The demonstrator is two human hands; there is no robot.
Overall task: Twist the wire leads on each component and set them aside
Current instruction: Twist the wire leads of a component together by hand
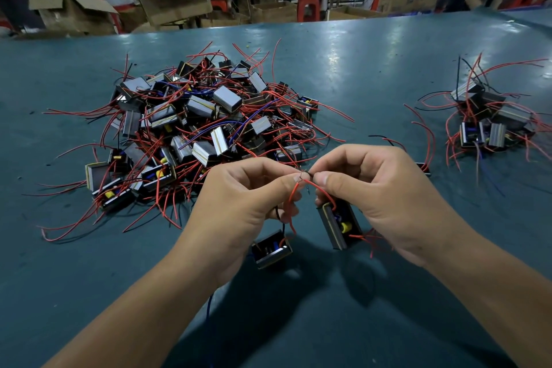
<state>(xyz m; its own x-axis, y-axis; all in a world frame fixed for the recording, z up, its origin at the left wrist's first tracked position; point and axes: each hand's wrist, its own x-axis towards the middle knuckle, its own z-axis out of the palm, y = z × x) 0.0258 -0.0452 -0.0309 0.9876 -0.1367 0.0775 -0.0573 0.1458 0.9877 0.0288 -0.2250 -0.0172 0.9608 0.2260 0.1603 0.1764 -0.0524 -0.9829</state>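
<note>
Twisting is underway: left hand (254, 197) and right hand (379, 191) pinch the leads (301, 179); next, place beside the done pile (490, 119).

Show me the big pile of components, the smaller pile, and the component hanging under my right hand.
big pile (191, 125): head view, a gray block near its middle.
smaller pile (490, 116): head view, its central blocks.
hanging component (337, 227): head view, its dark side face.
</note>
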